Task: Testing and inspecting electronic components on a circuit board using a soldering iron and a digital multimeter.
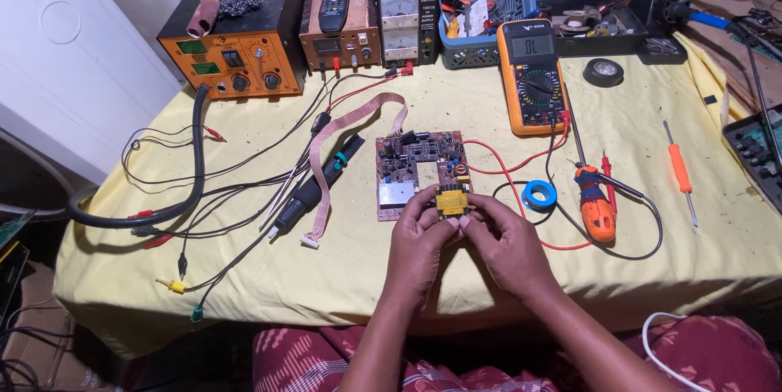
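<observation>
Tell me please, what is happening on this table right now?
A person seated at a table with a yellow cloth holds a small yellow transformer with both hands, the left hand and right hand pinching it from either side. It is held just above the near edge of a reddish circuit board lying flat on the cloth. An orange-handled screwdriver and a roll of blue tape lie to the right, and a yellow multimeter sits behind them.

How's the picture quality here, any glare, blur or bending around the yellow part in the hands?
Head view: even, soft light, no strong glare; the yellow part between left hand and right hand is sharp; the hands cast faint shadows on the yellow cloth; table edges bow slightly, wide-lens distortion; bottom corners fall dark.
</observation>
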